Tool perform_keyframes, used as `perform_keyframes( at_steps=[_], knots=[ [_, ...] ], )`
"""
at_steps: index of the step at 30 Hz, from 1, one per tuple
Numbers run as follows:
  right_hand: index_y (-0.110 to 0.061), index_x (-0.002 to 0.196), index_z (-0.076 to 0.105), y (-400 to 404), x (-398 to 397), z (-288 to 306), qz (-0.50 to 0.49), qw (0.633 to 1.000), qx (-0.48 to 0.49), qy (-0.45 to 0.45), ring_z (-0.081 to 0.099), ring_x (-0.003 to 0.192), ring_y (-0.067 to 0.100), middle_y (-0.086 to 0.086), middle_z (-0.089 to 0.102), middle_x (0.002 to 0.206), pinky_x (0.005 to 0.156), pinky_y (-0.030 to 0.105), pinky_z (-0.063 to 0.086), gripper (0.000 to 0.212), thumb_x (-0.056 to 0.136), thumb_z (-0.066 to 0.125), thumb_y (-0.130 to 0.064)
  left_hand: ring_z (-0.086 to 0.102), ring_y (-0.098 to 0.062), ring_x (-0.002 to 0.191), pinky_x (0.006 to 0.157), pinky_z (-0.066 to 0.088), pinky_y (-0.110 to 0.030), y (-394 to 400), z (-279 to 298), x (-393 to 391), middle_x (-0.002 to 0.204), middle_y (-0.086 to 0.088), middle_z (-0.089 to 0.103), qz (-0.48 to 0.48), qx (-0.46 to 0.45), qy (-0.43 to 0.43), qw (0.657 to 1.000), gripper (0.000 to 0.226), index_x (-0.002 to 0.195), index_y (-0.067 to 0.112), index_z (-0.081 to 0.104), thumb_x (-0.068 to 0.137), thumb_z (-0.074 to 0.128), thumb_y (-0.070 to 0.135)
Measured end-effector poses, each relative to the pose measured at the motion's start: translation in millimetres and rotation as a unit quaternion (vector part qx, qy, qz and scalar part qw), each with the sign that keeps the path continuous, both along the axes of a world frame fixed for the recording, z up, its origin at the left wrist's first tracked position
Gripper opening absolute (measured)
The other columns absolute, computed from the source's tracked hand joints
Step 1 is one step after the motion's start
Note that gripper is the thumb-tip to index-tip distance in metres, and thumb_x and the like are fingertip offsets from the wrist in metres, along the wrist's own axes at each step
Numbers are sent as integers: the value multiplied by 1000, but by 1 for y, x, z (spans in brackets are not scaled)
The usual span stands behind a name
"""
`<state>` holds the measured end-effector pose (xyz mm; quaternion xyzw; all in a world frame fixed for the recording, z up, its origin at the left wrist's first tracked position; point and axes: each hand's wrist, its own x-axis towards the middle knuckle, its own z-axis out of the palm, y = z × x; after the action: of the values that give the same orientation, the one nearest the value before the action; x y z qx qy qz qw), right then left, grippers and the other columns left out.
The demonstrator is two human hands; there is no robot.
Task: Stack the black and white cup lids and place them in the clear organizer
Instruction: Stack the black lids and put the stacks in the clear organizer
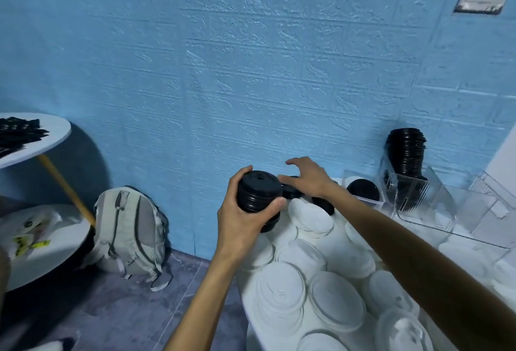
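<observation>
The left hand [245,211] gripped a stack of black lids [258,193] above the white table [251,311]; the right hand [307,177], fingers spread, reached for a loose black lid [290,191]. Seating it squarely, rims aligned, would probably keep the stack steady.

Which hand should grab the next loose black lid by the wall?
Right. The right hand already reaches over the loose black lids at the table's far edge, fingers spread. The left hand is busy gripping the black lid stack.
</observation>
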<state>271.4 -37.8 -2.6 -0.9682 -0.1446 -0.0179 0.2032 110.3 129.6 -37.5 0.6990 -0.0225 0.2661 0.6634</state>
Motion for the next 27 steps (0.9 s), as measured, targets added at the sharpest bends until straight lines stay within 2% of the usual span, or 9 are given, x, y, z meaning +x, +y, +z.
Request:
perform_keyframes(
  at_steps=[3,5,6,11,14,18,22,25,27],
  knots=[
    [-34,137,55,-3,15,-16,-6,998,-47,34,49,134,31,3,50,147,108,46,41,69,81,65,-72,63,1,116,105,52,-36,4,-3,6,122,25,66,1,6,10,1000,79,133,42,55,65,96,37],
    [-39,101,66,-3,21,-28,6,998,-55,37,63,107,30,-3,65,113,84,38,51,49,70,66,-77,63,0,116,105,52,-35,7,-5,9,123,22,67,0,6,13,1000,78,133,42,55,67,95,32],
    [-35,90,64,-3,24,-34,12,998,-61,31,63,96,28,-4,65,101,77,36,50,52,64,65,-80,62,1,116,104,52,-33,7,-6,9,123,22,67,-2,6,13,1000,78,134,42,55,68,95,32],
    [-26,123,64,-4,31,-39,13,999,-10,31,63,102,21,-1,67,114,81,33,49,83,58,69,-77,63,3,114,100,52,-24,6,-10,12,120,24,67,-19,5,23,1000,79,135,40,55,68,95,30],
    [-23,132,61,-5,12,-11,-6,993,118,28,60,111,17,-4,64,123,92,30,46,73,74,79,-62,62,3,115,100,52,-22,4,-11,12,120,27,66,-29,7,25,999,80,135,40,55,67,95,32],
    [-20,125,67,4,-40,31,77,930,349,88,63,120,11,-4,71,122,99,20,45,45,85,79,-36,61,3,117,102,49,-22,-2,-11,10,125,23,65,-31,10,27,999,81,137,42,53,68,95,32],
    [-21,127,67,16,-91,40,157,906,367,139,66,118,9,-6,71,125,104,25,49,47,82,83,-23,63,2,116,97,51,-18,-13,-5,4,123,21,69,-31,8,25,999,84,142,38,52,70,94,30],
    [-26,124,67,17,-106,37,155,906,368,140,67,115,8,-11,70,124,99,26,52,53,75,86,-26,67,7,101,84,54,-14,-20,-3,-3,109,18,73,-19,2,38,999,80,136,36,53,67,95,31],
    [-24,124,67,15,-111,34,156,907,366,135,67,114,9,-6,71,122,99,25,51,51,77,87,-17,65,13,90,73,51,-8,-22,-3,-7,105,18,70,-9,-2,51,999,81,130,39,48,65,96,32]
  ],
)
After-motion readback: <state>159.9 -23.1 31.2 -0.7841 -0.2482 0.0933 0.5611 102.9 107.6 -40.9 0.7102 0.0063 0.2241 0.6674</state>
